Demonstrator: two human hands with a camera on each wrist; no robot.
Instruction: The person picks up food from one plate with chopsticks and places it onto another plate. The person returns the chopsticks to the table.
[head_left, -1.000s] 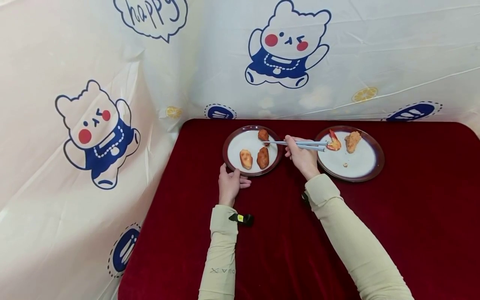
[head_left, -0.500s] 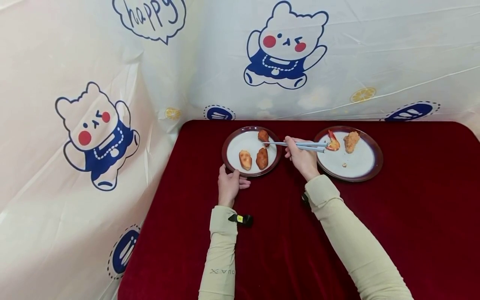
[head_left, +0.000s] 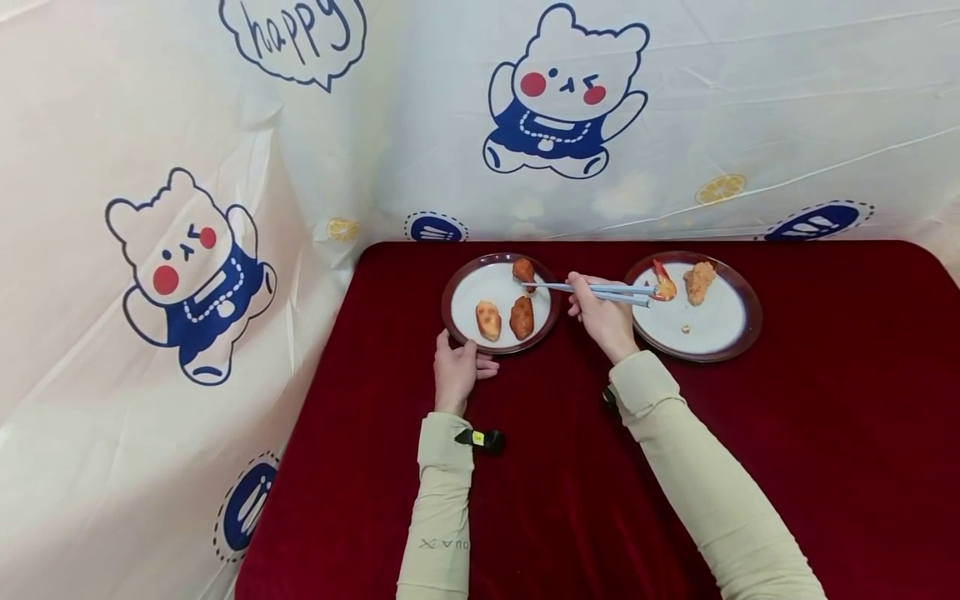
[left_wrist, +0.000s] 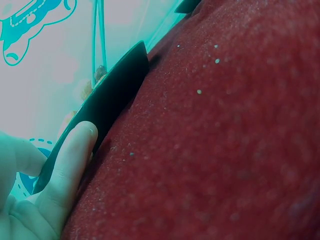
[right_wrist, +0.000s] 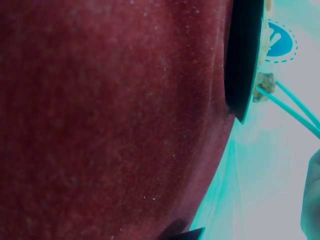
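In the head view, my left hand point(head_left: 453, 375) is at the near-left rim of the left plate point(head_left: 452, 329), which is white with a brown rim. Up close, its thumb point(left_wrist: 75, 155) lies along the plate's dark outer side, a finger at the edge. My right hand point(head_left: 602, 312) holds pale blue chopsticks point(head_left: 555, 287) between the plates. Their tips overlap the lower end of a fried drumstick point(head_left: 522, 270) on the left plate. Below the drumstick lie a brown fried piece point(head_left: 522, 317) and a paler yellow-brown oval piece point(head_left: 488, 320).
The right plate point(head_left: 720, 337) bears a red-tailed shrimp point(head_left: 663, 283), a golden fried piece point(head_left: 700, 282) and a crumb point(head_left: 686, 329). The chopsticks' back ends reach over its left side. A dark red cloth point(head_left: 562, 467) covers the table, and a printed curtain point(head_left: 420, 150) hangs behind and at left.
The head view has shifted slightly, moving the plates a little left in it. Both hands keep nearly the same pose, and the chopstick tips stay at the drumstick.
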